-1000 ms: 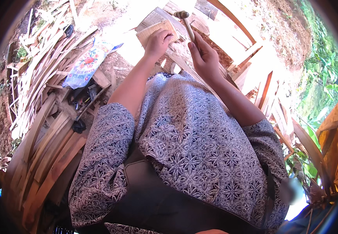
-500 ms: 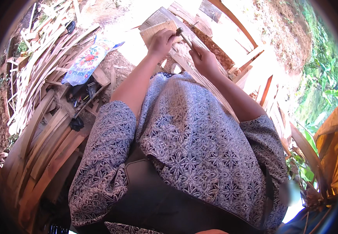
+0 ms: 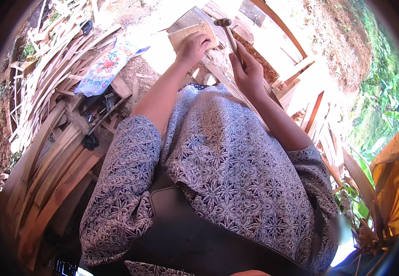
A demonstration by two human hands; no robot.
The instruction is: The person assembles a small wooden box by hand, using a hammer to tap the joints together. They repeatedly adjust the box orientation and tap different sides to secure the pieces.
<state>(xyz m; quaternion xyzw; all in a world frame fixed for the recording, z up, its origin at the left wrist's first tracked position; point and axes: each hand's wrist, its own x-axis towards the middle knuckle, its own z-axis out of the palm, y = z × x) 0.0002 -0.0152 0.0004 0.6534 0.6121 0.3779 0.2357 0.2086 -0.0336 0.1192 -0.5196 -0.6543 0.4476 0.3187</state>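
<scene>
My left hand (image 3: 193, 47) rests on a pale, flat wooden piece (image 3: 186, 34) at the top middle, with fingers curled over its edge. My right hand (image 3: 248, 71) grips the handle of a small hammer (image 3: 227, 30). The dark hammer head is raised just above and to the right of the wooden piece. Long thin wooden strips (image 3: 236, 87) run under my right hand toward my lap. My patterned sleeves fill the middle of the view.
A heap of split wooden slats (image 3: 47, 92) lies on the left, with thicker planks (image 3: 47, 184) lower down. A colourful printed bag (image 3: 107, 66) and dark small tools (image 3: 96, 108) sit beside them. More boards (image 3: 319, 115) stand at the right, by green plants (image 3: 383, 106).
The hammer went down onto the wooden piece half a second ago and is now lifted again. My left hand stayed on the piece.
</scene>
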